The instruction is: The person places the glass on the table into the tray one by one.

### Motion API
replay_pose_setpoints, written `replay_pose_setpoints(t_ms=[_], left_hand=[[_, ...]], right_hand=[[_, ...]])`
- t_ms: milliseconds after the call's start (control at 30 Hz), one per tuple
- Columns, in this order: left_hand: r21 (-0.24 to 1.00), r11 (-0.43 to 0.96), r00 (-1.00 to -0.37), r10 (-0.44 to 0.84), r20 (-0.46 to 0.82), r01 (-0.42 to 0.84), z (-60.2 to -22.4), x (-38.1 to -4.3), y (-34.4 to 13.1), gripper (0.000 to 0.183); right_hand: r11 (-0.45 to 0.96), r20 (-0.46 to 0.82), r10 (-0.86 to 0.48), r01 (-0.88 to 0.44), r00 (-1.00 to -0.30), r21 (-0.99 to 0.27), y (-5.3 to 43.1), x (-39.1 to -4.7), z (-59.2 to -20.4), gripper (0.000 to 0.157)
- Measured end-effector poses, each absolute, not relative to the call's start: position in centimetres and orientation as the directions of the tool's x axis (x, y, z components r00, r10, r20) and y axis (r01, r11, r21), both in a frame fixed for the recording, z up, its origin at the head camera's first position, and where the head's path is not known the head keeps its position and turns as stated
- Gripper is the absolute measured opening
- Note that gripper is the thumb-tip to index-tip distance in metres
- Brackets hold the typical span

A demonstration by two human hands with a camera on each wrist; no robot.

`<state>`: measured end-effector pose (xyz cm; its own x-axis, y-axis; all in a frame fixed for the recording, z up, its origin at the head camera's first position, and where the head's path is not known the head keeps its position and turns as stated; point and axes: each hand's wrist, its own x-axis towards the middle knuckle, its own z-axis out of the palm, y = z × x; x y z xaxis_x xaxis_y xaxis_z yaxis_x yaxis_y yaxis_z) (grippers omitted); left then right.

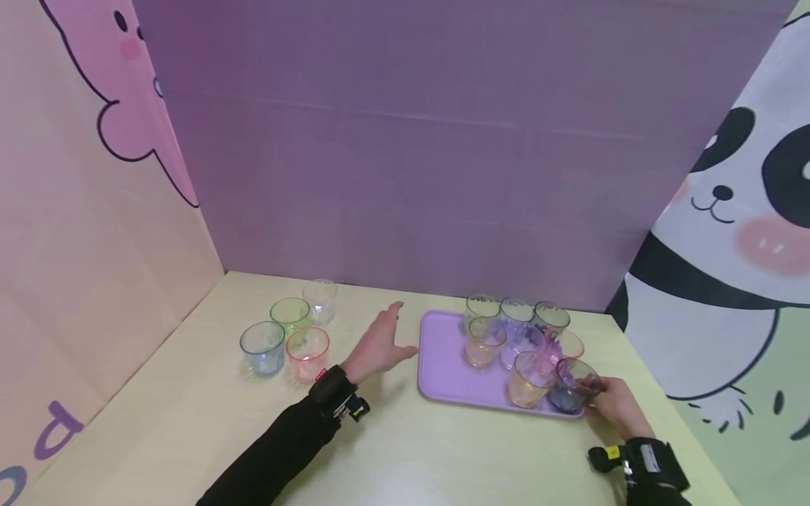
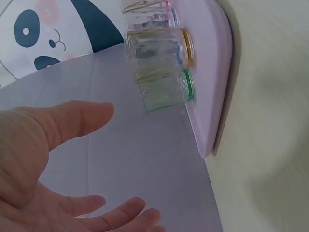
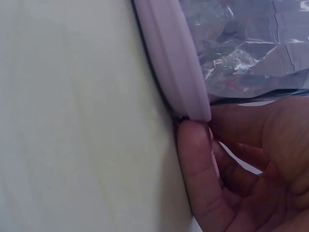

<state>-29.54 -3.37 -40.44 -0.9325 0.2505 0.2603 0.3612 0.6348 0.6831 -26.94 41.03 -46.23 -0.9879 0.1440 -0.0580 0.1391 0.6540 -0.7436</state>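
A purple tray [image 1: 452, 383] carries several clear tumblers with coloured rims, among them a green-rimmed glass [image 2: 166, 92] and an amber-rimmed glass [image 1: 484, 344]. My right hand [image 1: 620, 406] pinches the tray's near right corner [image 3: 193, 108], its thumb close beside a dark-tinted glass [image 1: 571, 386] standing there. A finger lies low against the outside of the rim in the right wrist view. To the left of the tray, my left hand [image 1: 378, 344] hovers with thumb and fingers spread and nothing between them; its thumb points toward the tray.
At the left of the pale table [image 1: 405, 450] stand more tumblers: a blue one [image 1: 264, 351], a red-rimmed one [image 1: 308, 357], a green one [image 1: 291, 314] and a clear one [image 1: 320, 302]. A purple backdrop [image 1: 405, 140] rises behind the table, with a panda-printed panel [image 1: 715, 337] on the right.
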Motion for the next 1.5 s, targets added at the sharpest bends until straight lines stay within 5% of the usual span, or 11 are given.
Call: replay_pose_setpoints(t_ms=[467, 933, 1500], left_hand=[[0.635, 0.676, -0.923, 0.201, 0.330, 0.374, -40.3, -29.1, -7.4, 0.084], [0.463, 0.729, -0.863, 0.421, 0.278, 0.505, -39.2, -29.5, -12.1, 0.057], [0.462, 0.816, -0.926, 0.377, 0.029, 0.347, -37.5, -28.5, -16.5, 0.083]], right_hand=[[0.670, -0.057, 0.144, 0.140, -0.988, -0.729, 41.2, -26.7, -46.2, 0.039], [0.671, -0.058, 0.144, 0.140, -0.988, -0.728, 41.2, -27.1, -46.0, 0.040], [0.653, -0.067, 0.151, 0.150, -0.986, -0.742, 41.0, -27.1, -46.3, 0.040]])
